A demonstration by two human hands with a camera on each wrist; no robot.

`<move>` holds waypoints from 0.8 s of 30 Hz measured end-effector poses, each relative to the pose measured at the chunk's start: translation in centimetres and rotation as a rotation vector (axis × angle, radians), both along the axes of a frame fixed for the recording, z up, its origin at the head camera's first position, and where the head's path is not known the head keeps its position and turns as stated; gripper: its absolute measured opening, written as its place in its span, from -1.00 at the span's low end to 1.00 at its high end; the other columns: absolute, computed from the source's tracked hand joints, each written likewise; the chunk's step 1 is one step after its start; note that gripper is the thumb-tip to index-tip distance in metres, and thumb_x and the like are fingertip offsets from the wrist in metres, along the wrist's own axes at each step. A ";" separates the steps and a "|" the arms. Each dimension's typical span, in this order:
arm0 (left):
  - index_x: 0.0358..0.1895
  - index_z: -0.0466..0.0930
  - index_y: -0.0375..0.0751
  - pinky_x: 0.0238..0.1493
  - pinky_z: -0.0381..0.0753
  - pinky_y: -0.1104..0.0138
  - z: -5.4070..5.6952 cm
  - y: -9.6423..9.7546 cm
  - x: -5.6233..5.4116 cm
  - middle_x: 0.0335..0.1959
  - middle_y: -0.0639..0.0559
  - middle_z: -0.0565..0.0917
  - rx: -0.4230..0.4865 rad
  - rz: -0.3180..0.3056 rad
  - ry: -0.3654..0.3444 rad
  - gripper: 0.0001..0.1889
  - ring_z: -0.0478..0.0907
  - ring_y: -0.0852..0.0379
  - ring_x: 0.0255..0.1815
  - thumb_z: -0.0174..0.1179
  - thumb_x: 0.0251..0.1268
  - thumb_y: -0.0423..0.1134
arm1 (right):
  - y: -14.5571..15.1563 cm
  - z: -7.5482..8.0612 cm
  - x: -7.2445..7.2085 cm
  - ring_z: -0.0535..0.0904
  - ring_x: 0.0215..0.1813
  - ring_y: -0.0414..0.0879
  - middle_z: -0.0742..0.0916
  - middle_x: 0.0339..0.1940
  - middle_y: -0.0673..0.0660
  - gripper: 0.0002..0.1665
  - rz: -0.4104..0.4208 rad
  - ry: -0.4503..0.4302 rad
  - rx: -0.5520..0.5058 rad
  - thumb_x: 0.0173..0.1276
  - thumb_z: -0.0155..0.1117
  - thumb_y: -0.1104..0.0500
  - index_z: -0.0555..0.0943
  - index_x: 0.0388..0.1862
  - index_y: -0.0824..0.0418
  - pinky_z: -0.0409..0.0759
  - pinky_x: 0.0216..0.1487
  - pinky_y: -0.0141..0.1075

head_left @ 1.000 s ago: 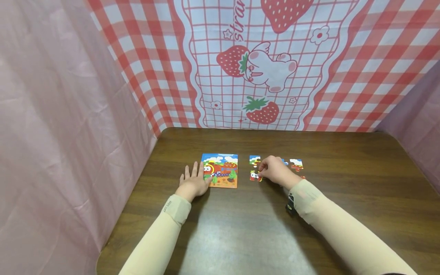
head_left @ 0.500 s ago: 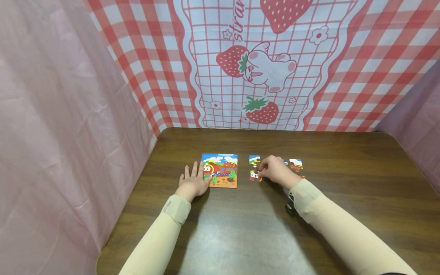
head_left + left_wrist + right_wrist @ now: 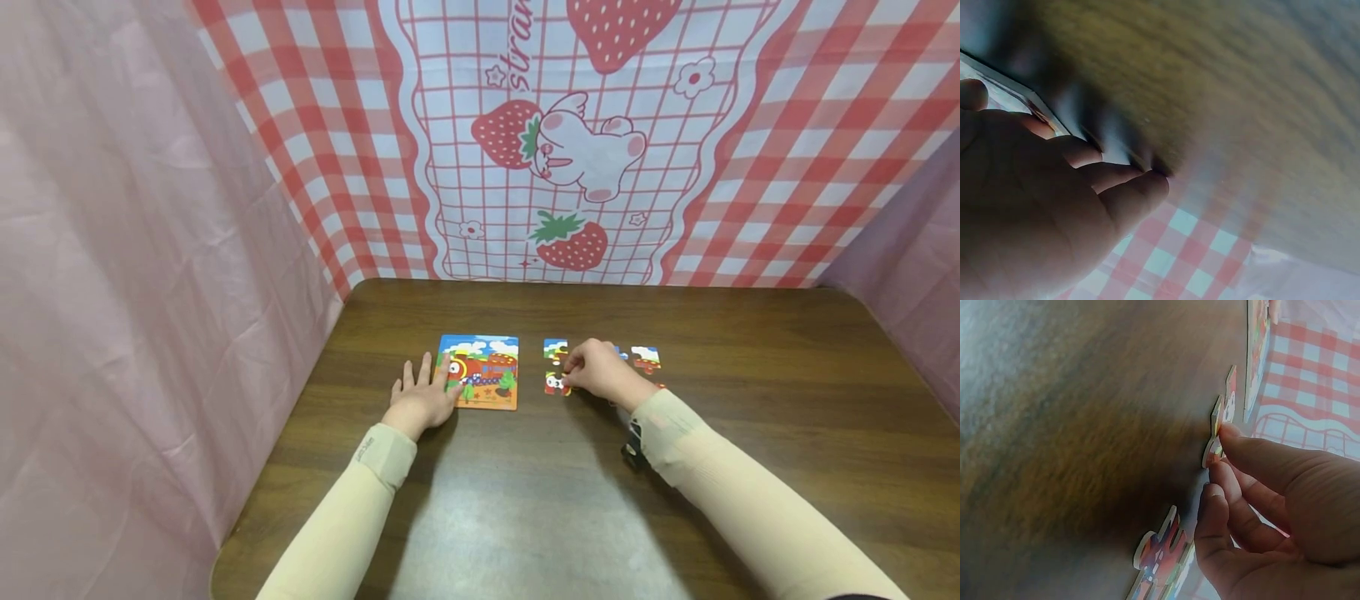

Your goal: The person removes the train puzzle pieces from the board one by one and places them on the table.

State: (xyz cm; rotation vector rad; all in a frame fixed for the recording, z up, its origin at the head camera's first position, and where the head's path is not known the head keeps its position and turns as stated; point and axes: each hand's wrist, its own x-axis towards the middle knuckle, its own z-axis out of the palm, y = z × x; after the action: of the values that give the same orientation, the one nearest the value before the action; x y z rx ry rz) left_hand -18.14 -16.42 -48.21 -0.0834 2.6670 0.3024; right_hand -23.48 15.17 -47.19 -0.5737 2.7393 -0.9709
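Judged risk: the thin red-and-white jigsaw piece with printed cartoon eyes point(image 3: 553, 383) could slip or nudge the blue-and-white knobbed jigsaw piece point(image 3: 555, 347) just beyond it, should the right hand point(image 3: 606, 372), pinching its right edge, twist. The pinched piece lies between the hands; the left hand point(image 3: 421, 402), fingers spread, touches the flat train-printed board point(image 3: 491, 385).

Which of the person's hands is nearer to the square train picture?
Left: the left hand touches the left side of the train picture. The right hand is past its right edge, across a gap, pinching a puzzle piece.
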 end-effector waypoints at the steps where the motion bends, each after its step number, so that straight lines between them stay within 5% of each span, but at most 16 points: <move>1: 0.67 -0.42 0.23 0.51 -0.27 -0.18 0.3 0.1 0.2 0.67 -0.04 -0.40 0.004 -0.004 0.010 -0.26 -0.48 -0.30 0.60 -0.37 0.61 0.29 | 0.0 0.0 0.0 0.57 -0.40 -0.12 0.73 -0.49 -0.03 -0.89 -0.004 -0.003 -0.004 0.22 0.56 0.25 0.76 -0.42 0.24 0.57 -0.27 -0.16; 8: 0.69 -0.33 0.13 0.52 -0.23 -0.16 1.7 0.8 0.2 0.68 -0.07 -0.34 0.023 -0.105 0.083 -0.29 -0.45 -0.29 0.61 -0.31 0.67 0.18 | -1.2 0.7 -0.2 0.59 -0.51 -0.13 0.72 -0.55 -0.03 -0.89 -0.039 0.019 -0.053 0.27 0.52 0.20 0.76 -0.40 0.22 0.58 -0.37 -0.19; 13: 0.69 -0.34 0.04 0.51 -0.35 -0.14 1.2 1.5 -0.9 0.67 -0.06 -0.35 0.045 -0.188 0.098 -0.27 -0.51 -0.23 0.61 -0.30 0.67 0.16 | -3.4 1.4 -0.2 0.59 -0.44 -0.14 0.71 -0.50 -0.03 -0.90 0.016 0.011 -0.055 0.28 0.52 0.23 0.77 -0.33 0.25 0.61 -0.32 -0.18; 20: 0.67 -0.43 0.11 0.50 -0.45 -0.13 -1.5 1.6 -2.4 0.65 0.03 -0.44 0.026 -0.203 0.054 -0.25 -0.61 -0.18 0.59 -0.39 0.63 0.26 | -7.1 1.3 0.1 0.62 -0.38 -0.17 0.72 -0.44 -0.02 -0.82 0.133 0.012 -0.022 0.23 0.57 0.22 0.77 -0.24 0.29 0.64 -0.25 -0.24; 24: 0.68 -0.38 0.10 0.51 -0.39 -0.13 -0.9 1.8 -1.7 0.66 -0.01 -0.43 0.010 -0.196 0.036 -0.26 -0.57 -0.22 0.59 -0.38 0.64 0.25 | -8.9 1.0 0.2 0.66 -0.25 -0.12 0.76 -0.33 0.04 -0.69 0.197 0.025 0.018 0.18 0.62 0.18 0.76 -0.18 0.33 0.66 -0.14 -0.21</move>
State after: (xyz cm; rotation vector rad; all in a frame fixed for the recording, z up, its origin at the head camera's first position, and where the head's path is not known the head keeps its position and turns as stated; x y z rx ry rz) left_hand -19.89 -14.63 -49.14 0.1871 2.6825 0.2564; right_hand -23.27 6.25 -46.18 -0.8391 2.6479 -0.8973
